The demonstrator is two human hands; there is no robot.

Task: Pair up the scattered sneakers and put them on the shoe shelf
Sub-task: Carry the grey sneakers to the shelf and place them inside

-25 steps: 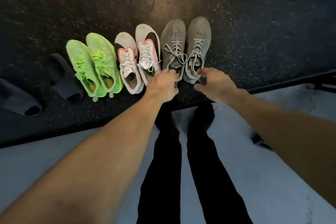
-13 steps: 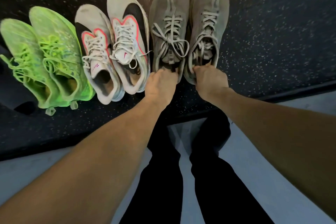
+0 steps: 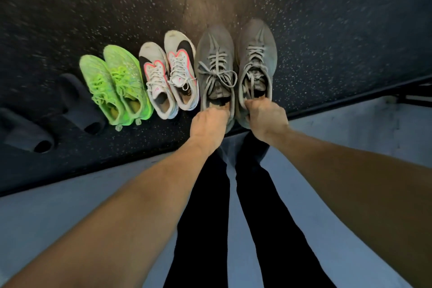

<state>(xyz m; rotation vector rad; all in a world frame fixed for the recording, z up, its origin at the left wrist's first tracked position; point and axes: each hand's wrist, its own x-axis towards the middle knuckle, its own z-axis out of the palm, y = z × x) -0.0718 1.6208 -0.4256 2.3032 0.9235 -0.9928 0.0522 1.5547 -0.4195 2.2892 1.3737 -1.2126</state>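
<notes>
Two grey sneakers stand side by side on the dark speckled floor. My left hand [image 3: 209,124] grips the heel collar of the left grey sneaker [image 3: 215,54], fingers curled into its opening. My right hand [image 3: 266,117] grips the heel collar of the right grey sneaker [image 3: 256,47] the same way. To their left stands a white pair with black and pink trim [image 3: 170,70], then a neon green pair [image 3: 114,82]. No shoe shelf is in view.
Two dark slip-on shoes [image 3: 77,105] [image 3: 23,133] lie at far left. A black strip [image 3: 350,93] separates the speckled floor from a pale grey floor [image 3: 70,206] nearer me. My black trouser legs [image 3: 210,217] are below the hands.
Both hands went from hovering at the grey sneakers' heels to gripping their collars. The camera came close to the shoes, then drew back, so the row looks smaller.
</notes>
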